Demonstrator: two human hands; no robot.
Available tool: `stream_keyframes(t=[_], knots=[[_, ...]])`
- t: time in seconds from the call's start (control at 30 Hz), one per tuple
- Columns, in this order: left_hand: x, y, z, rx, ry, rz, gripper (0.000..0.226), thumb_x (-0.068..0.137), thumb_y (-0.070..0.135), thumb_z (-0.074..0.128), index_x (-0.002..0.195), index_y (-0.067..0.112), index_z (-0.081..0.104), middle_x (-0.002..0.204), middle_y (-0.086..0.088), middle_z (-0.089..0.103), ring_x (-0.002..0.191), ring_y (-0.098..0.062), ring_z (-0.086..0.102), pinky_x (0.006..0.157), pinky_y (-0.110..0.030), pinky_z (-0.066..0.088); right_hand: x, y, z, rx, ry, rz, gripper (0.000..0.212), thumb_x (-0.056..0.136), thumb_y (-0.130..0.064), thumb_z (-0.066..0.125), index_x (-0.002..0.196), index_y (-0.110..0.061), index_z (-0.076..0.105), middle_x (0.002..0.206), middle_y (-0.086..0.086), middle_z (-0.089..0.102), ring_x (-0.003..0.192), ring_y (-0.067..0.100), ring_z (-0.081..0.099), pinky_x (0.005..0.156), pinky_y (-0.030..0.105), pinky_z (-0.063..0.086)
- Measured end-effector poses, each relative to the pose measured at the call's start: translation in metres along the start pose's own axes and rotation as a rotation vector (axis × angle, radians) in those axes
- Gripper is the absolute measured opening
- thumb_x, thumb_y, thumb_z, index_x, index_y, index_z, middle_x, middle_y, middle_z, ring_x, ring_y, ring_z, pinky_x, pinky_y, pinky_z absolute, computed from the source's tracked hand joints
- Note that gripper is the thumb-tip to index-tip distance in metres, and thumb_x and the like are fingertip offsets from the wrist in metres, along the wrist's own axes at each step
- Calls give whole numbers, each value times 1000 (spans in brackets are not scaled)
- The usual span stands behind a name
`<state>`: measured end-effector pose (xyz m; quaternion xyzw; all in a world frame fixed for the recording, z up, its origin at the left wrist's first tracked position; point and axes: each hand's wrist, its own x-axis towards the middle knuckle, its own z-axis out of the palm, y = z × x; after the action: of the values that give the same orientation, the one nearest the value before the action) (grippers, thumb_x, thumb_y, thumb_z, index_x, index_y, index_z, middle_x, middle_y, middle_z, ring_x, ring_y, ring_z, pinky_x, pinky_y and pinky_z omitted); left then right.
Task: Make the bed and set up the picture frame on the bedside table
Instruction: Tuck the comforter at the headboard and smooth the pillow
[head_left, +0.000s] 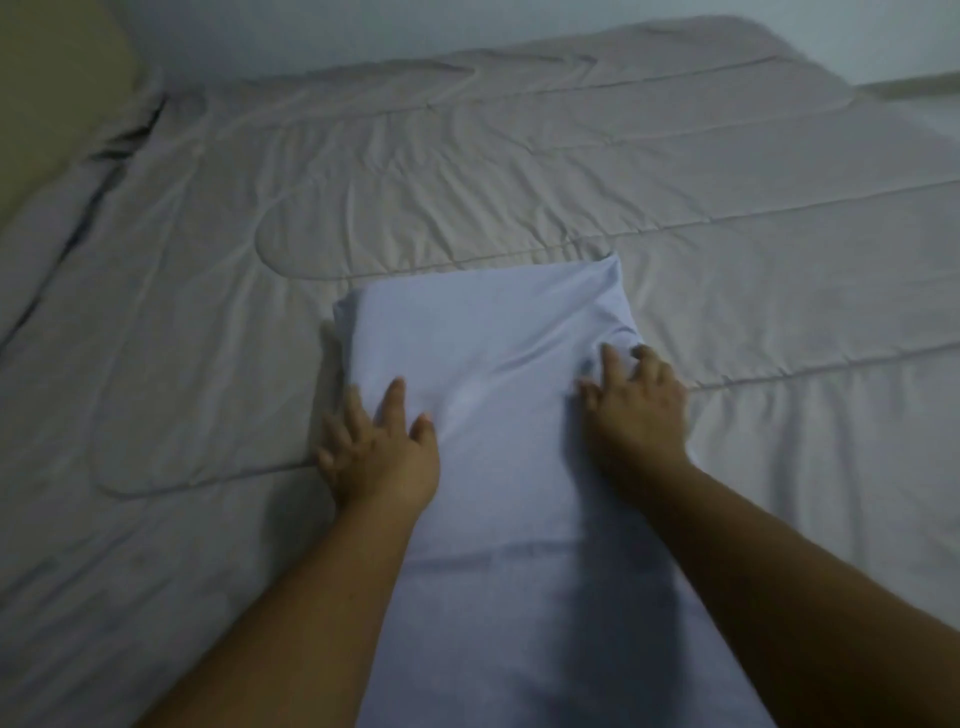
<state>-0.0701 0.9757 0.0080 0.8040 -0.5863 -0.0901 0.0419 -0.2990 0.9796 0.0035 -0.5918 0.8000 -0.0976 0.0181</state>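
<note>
A long pillow in a pale blue case (493, 364) lies lengthwise on the grey quilted bedspread (571, 182), its far end pointing away from me. My left hand (382, 447) rests on the pillow's left edge with fingers spread, some curled down its side. My right hand (636, 405) presses on the right edge, fingertips bunching the case fabric. The picture frame and the bedside table are out of sight.
The bedspread covers the whole bed and is wrinkled, with stitched curved lines. A beige headboard or cushion (57, 88) stands at the far left, with bunched dark-edged bedding (124, 135) beside it. A pale wall (363, 26) runs behind the bed.
</note>
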Motion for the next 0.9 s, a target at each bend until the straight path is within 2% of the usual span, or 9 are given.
stream_keyframes(t=[0.1,0.17,0.33,0.4,0.47,0.53,0.6,0.73,0.9], knots=[[0,25,8,3,22,338,51,95,49,22,145,44,12,159,7,2,145,-24,2,116,-45,3,-7,-53,14,171,-80,-343,53,97,-42,27,145,-20,24,155,11,21,143,27,19,115,38,15],[7,25,15,62,-9,409,51,96,47,17,146,41,10,159,9,4,146,-19,3,117,-43,1,-10,-61,25,188,-176,-478,53,98,-43,25,146,-23,20,157,1,19,145,20,12,117,36,7],[40,-18,7,50,-32,34,57,95,50,16,148,32,2,160,3,-2,146,-26,-2,118,-47,1,42,19,26,85,-220,-113,56,97,-44,20,148,-22,10,159,-1,8,146,21,2,117,41,0],[46,-4,3,147,61,56,59,95,49,16,148,29,1,159,3,-6,145,-28,-9,116,-47,-6,61,29,18,64,-153,27,59,96,-43,22,147,-15,11,159,5,10,146,26,3,118,45,1],[45,29,5,111,64,253,58,96,48,16,148,31,-1,159,6,-8,145,-24,-11,115,-43,-8,68,-1,16,134,-91,-82,59,98,-39,24,146,-8,13,158,11,13,145,28,5,118,45,3],[41,53,14,76,-44,415,55,96,47,13,147,35,-4,159,10,-7,146,-18,-9,116,-41,-7,57,-40,23,222,-162,-384,56,99,-38,24,147,-11,15,158,7,14,146,24,7,117,41,3],[43,49,20,105,-67,392,55,96,47,12,148,33,-1,159,10,-5,146,-16,-5,117,-41,-5,47,-50,33,204,-215,-532,54,98,-41,23,147,-17,17,158,2,16,146,20,8,117,38,3],[27,9,19,100,28,168,59,97,45,17,149,21,4,160,0,-2,146,-19,-2,118,-41,0,50,-4,40,137,-161,-257,56,98,-41,21,148,-17,13,159,1,10,146,19,5,118,37,0],[-16,-4,18,85,27,177,62,96,45,19,149,16,4,159,-4,-3,146,-21,-2,118,-39,-1,9,2,32,125,-178,-235,61,96,-45,20,148,-14,8,159,4,7,146,19,2,118,36,-3]])
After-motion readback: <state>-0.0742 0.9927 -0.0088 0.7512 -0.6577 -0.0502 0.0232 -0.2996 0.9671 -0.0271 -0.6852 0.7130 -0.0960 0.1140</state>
